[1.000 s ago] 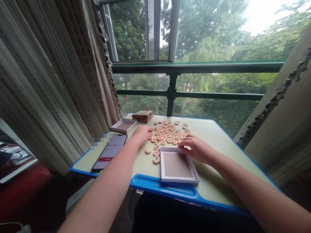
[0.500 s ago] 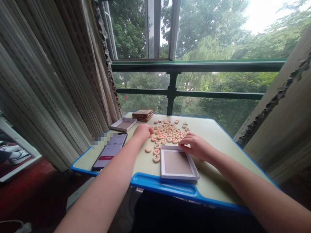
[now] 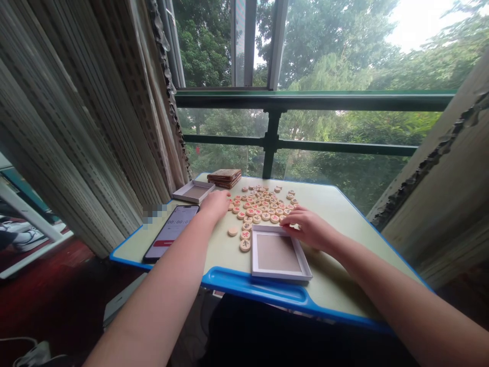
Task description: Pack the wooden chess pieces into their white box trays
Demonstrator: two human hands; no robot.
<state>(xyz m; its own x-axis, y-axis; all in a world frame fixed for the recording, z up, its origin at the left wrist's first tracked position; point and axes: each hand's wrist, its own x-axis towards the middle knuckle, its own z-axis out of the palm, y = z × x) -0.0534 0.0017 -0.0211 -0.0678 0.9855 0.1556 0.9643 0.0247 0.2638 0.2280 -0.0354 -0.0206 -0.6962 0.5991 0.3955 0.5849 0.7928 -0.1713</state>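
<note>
Many round wooden Chinese chess pieces (image 3: pixel 263 205), marked in red or black, lie in a loose cluster on the table. My left hand (image 3: pixel 216 204) is at the cluster's left edge, its fingers curled, with the fingertips on a chess piece (image 3: pixel 230 207). At the near right of the cluster, my right hand (image 3: pixel 305 224) has its fingers bent and drawn together over the far right corner of a shallow white box (image 3: pixel 263 278). Whatever those fingers hold is hidden. A blank-faced piece (image 3: pixel 233 231) lies apart, left of a short column of pieces.
A second shallow box (image 3: pixel 183 195) and a stack of brown boards or boxes (image 3: pixel 224 177) stand at the back left. A phone (image 3: pixel 171 232) showing a timer lies beside my left forearm. The table (image 3: pixel 344 265) has a blue rim, with a window and railing beyond.
My left hand has moved left, and pieces by its fingertips have shifted left with it. My right hand stays by the box corner. The view has tilted slightly.
</note>
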